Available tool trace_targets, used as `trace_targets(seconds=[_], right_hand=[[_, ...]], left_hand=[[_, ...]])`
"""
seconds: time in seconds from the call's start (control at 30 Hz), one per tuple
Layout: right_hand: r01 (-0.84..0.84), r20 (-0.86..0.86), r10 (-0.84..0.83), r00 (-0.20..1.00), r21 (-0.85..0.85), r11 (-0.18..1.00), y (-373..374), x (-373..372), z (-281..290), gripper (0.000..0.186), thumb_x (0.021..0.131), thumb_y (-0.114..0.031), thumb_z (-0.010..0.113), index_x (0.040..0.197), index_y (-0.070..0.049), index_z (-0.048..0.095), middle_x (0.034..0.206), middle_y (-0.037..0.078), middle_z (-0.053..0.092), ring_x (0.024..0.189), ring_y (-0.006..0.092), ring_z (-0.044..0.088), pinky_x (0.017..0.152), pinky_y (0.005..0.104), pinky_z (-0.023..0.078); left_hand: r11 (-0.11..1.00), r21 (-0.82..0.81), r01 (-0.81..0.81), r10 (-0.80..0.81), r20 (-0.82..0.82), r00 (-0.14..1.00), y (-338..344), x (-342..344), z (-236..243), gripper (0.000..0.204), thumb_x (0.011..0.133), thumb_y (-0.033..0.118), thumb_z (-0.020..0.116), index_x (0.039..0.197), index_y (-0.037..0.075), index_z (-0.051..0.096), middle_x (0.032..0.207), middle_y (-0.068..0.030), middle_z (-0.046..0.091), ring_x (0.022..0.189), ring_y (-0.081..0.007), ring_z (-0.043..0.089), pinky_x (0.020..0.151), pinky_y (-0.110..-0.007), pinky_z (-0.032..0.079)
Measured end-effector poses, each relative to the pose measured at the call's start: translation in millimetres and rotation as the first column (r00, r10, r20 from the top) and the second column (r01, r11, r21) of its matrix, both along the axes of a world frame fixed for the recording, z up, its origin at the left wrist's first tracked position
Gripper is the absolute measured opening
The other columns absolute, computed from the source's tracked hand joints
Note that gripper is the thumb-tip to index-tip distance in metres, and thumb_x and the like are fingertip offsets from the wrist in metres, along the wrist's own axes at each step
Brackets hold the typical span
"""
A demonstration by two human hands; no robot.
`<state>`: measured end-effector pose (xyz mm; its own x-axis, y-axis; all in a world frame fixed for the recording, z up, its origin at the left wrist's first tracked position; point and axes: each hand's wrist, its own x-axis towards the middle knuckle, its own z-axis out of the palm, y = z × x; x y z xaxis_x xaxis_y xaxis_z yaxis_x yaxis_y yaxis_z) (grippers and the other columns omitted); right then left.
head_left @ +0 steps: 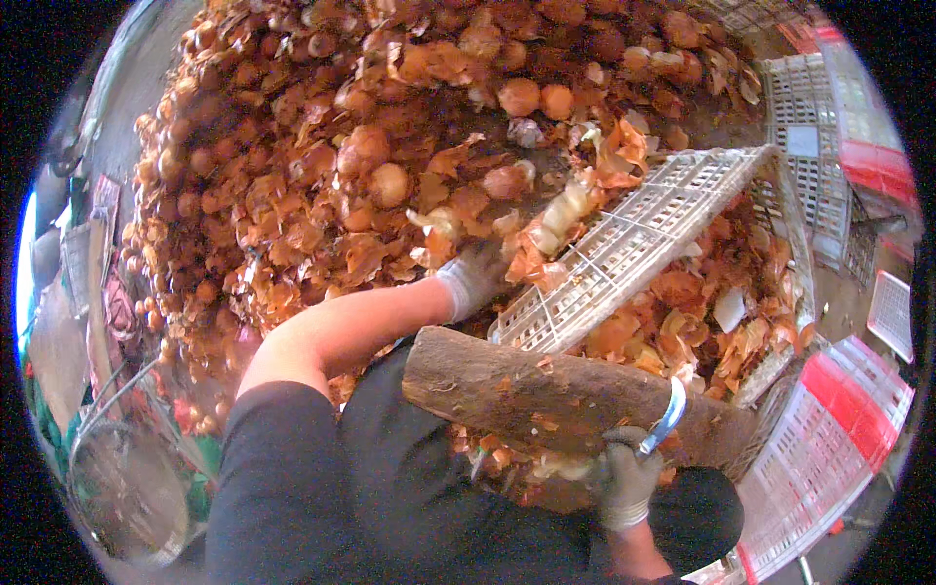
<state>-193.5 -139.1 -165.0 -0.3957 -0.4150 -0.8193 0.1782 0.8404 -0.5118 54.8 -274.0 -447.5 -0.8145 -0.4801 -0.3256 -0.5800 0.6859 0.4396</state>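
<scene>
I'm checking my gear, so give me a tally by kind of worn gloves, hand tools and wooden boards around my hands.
Worn gloves: 2, on left hand and right hand
Curved hand tool: 1
Wooden board: 1
Total: 4

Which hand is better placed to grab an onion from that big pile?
Probably the left hand: it reaches into the onion pile, though whether it holds anything is unclear. The right hand is by the wooden plank, gripping a curved metal tool.
</scene>
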Motion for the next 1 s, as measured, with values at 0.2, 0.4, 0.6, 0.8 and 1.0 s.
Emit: trace_targets(seconds=[0.2, 0.4, 0.6, 0.8, 1.0], right_hand=[[-0.070, -0.013, 0.069, 0.998, -0.055, 0.996, 12, -14, -14, 0.013, 0.078, -0.005, 0.055, 0.088, 0.002, 0.060, 0.053, 0.005, 0.052, 0.038, 0.0146, 0.049, 0.038, 0.0286, 0.041], [-0.035, 0.033, 0.036, 0.999, -0.032, 0.999, 9, -19, -8, 0.011, 0.077, -0.002, 0.058, 0.084, 0.000, 0.066, 0.061, 0.003, 0.058, 0.050, 0.0108, 0.055, 0.047, 0.0268, 0.046], [-0.058, 0.077, 0.060, 0.995, -0.028, 0.998, -1, -16, -8, 0.011, 0.076, -0.001, 0.059, 0.085, 0.000, 0.067, 0.067, 0.005, 0.062, 0.055, 0.0119, 0.058, 0.052, 0.0275, 0.049], [-0.052, 0.176, 0.044, 0.983, 0.045, 0.998, -9, -17, -3, 0.012, 0.077, -0.001, 0.059, 0.085, -0.002, 0.069, 0.066, 0.002, 0.061, 0.054, 0.0103, 0.055, 0.052, 0.0256, 0.046], [-0.077, 0.203, 0.070, 0.977, 0.027, 0.997, -22, -19, 5, 0.013, 0.080, -0.003, 0.059, 0.086, -0.003, 0.070, 0.064, 0.001, 0.060, 0.054, 0.0092, 0.054, 0.051, 0.0262, 0.045]], left_hand=[[0.968, 0.022, -0.250, 0.251, -0.069, 0.966, -16, -13, -6, 0.044, 0.079, 0.032, 0.063, 0.115, 0.008, 0.061, 0.107, -0.0207, 0.062, 0.099, -0.0400, 0.060, 0.083, -0.049, 0.050], [0.933, 0.262, -0.247, 0.256, -0.001, 0.967, -119, -23, 41, 0.059, 0.069, 0.009, 0.067, 0.127, 0.012, 0.052, 0.100, -0.0196, 0.066, 0.091, -0.0396, 0.064, 0.076, -0.048, 0.053], [0.982, 0.063, 0.180, -0.182, 0.021, 0.983, -207, -117, 86, 0.060, 0.079, 0.011, 0.064, 0.136, 0.016, 0.047, 0.134, -0.0191, 0.050, 0.106, -0.0407, 0.060, 0.088, -0.046, 0.051], [0.897, -0.338, 0.284, -0.182, 0.303, 0.935, -253, -186, 47, 0.063, 0.077, 0.030, 0.071, 0.136, 0.017, 0.051, 0.146, -0.0141, 0.039, 0.120, -0.0360, 0.054, 0.098, -0.044, 0.047], [0.997, 0.039, 0.063, -0.073, 0.383, 0.921, -249, -177, 19, 0.047, 0.069, 0.026, 0.076, 0.112, 0.011, 0.067, 0.121, -0.0161, 0.060, 0.113, -0.0358, 0.057, 0.083, -0.045, 0.054]])
